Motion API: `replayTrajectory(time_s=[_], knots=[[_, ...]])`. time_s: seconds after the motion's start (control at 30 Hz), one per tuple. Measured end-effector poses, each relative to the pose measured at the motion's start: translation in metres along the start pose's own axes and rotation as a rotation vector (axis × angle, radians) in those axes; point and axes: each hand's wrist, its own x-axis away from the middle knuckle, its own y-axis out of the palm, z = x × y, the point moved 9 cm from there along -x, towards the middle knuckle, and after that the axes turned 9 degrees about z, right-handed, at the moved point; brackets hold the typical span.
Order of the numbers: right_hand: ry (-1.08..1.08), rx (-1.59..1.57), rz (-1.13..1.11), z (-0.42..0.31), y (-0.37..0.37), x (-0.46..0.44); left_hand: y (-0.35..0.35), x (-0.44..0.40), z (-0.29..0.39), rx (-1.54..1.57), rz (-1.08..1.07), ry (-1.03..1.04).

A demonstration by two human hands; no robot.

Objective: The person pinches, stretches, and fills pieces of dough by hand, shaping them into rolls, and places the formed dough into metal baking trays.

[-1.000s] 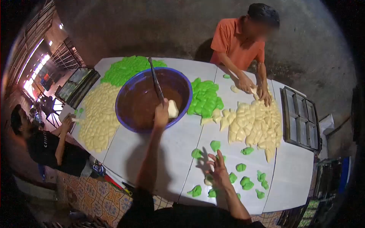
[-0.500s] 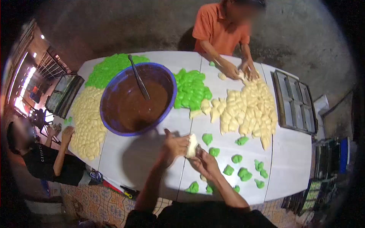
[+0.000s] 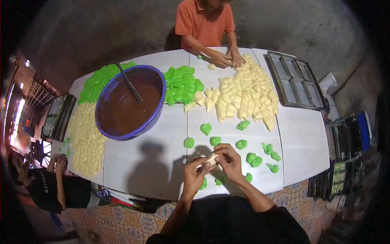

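Note:
A small piece of cream dough (image 3: 210,160) is held between my two hands over the front of the table. My left hand (image 3: 192,175) has its fingers curled round one end of it, thumb on top. From the other side, my right hand (image 3: 230,163) pinches the same piece between thumb and fingers. Several green dough lumps (image 3: 241,144) lie scattered around and beyond my hands, some partly hidden under them. Farther out, a blue-purple basin (image 3: 156,118) contains brown paste (image 3: 130,112) with a long-handled utensil (image 3: 132,87) resting in it.
Cream dough pieces (image 3: 248,93) cover the table's far right middle, with green dough (image 3: 180,85) beside the basin. More cream dough (image 3: 85,138) spreads at left. A sectioned metal tray (image 3: 294,79) lies at far right. Co-workers in orange (image 3: 205,26) and black (image 3: 55,189) handle dough.
My left hand was spread open with the dough flatter in it, and brown paste showed at my right fingers. Now both hands are closed on the dough, nearer my body. The view has shifted.

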Motion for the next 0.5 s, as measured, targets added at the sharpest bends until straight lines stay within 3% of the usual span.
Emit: replayTrajectory(time_s=[0.07, 0.17, 0.2, 0.23, 0.27, 0.33, 0.37, 0.4, 0.43, 0.47, 0.5], knots=[[-0.244, 0.214, -0.136, -0.026, 0.011, 0.004, -0.001, 0.003, -0.008, 0.035, -0.025, -0.023], [-0.140, 0.385, -0.271, -0.016, 0.017, 0.026, -0.007, 0.007, -0.040, 0.095, 0.033, -0.199], [-0.010, 0.337, -0.224, -0.002, 0.009, 0.028, -0.005, 0.010, -0.038, 0.127, 0.076, -0.263], [0.121, 0.287, -0.177, 0.015, 0.003, 0.030, 0.000, 0.016, -0.025, 0.126, 0.151, -0.212], [0.250, 0.237, -0.127, 0.030, -0.003, 0.034, -0.001, 0.015, -0.026, -0.019, 0.088, -0.106], [0.254, 0.288, -0.086, 0.025, -0.003, 0.033, -0.003, 0.014, -0.037, -0.295, -0.047, 0.100], [0.236, 0.290, -0.094, 0.026, -0.002, 0.032, -0.004, 0.014, -0.044, -0.400, -0.155, 0.083], [0.216, 0.291, -0.106, 0.029, -0.001, 0.030, -0.002, 0.017, -0.042, -0.198, -0.169, 0.103], [0.593, 0.018, -0.348, 0.071, 0.005, 0.048, 0.004, 0.022, -0.021, 0.000, -0.182, 0.122], [0.850, -0.047, -0.557, 0.083, 0.017, 0.065, 0.006, 0.027, -0.004, 0.196, -0.193, 0.141], [0.800, -0.046, -0.615, 0.078, 0.021, 0.063, 0.004, 0.029, -0.006, 0.332, -0.151, 0.085]])
